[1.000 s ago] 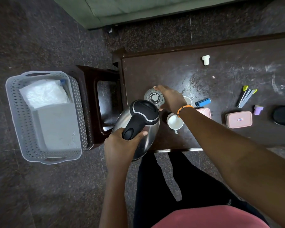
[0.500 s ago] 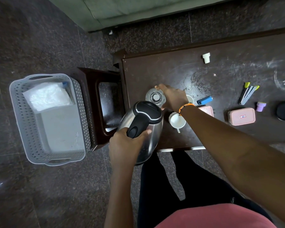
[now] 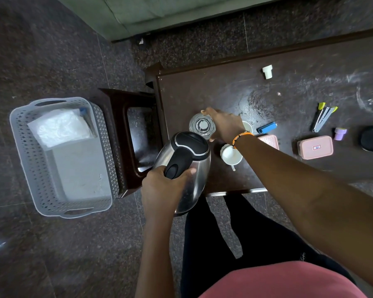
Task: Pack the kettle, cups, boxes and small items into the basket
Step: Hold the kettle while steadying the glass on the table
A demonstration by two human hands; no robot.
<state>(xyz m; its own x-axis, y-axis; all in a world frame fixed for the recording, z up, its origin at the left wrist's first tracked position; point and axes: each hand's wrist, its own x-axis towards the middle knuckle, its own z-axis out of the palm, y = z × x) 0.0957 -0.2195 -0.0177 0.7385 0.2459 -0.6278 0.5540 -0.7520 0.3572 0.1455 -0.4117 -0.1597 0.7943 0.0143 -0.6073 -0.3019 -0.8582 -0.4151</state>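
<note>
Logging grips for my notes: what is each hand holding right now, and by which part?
Left hand grips the kettle by its black handle. Right hand holds the glass at its rim.

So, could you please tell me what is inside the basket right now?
The basket holds a white plastic bag at its far end, something blue poking out behind it. What lies under the bag is hidden.

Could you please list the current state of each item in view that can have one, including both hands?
kettle: lid closed, tilted, held off the table
left hand: grips the kettle handle
right hand: fingers around the glass
glass: upright on the table, looks empty
white cup: upright, empty
pink box: lid on
basket: on the floor, holds a white bag
</note>
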